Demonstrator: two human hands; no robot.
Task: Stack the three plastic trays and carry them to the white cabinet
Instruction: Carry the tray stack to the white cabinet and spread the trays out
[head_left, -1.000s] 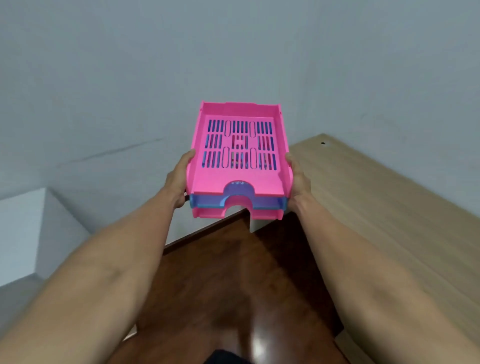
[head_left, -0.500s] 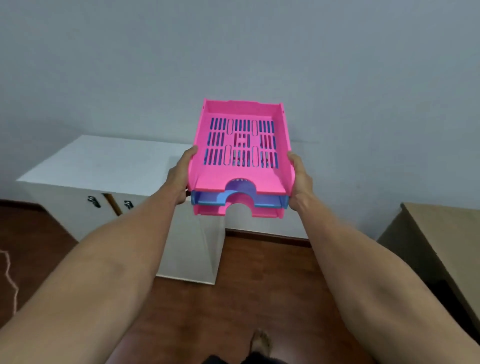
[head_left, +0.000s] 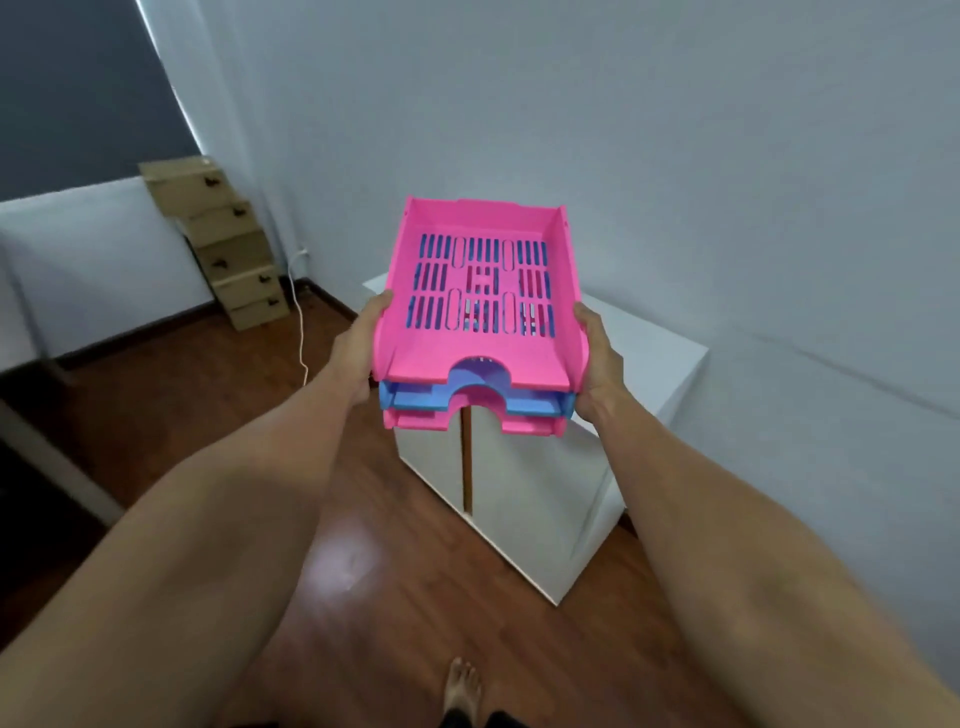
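A stack of three plastic trays hangs in the air at arm's length: a pink tray (head_left: 480, 358) on top, a blue tray (head_left: 415, 399) in the middle, another pink tray (head_left: 421, 420) at the bottom. My left hand (head_left: 358, 345) grips the stack's left side and my right hand (head_left: 597, 358) grips its right side. The white cabinet (head_left: 644, 338) stands against the grey wall directly behind and below the stack, its two front doors partly hidden by the trays.
Brown wooden floor runs under my arms, and my bare foot (head_left: 462, 688) shows at the bottom. Several stacked wooden drawers (head_left: 228, 249) lean in the far left corner beside a white cable (head_left: 300, 322). A dark window blind (head_left: 78, 88) fills the upper left.
The view has swung left: the wooden desk has left the frame and the white cabinet now sits right behind the trays. Both hands keep the same hold on the stack.
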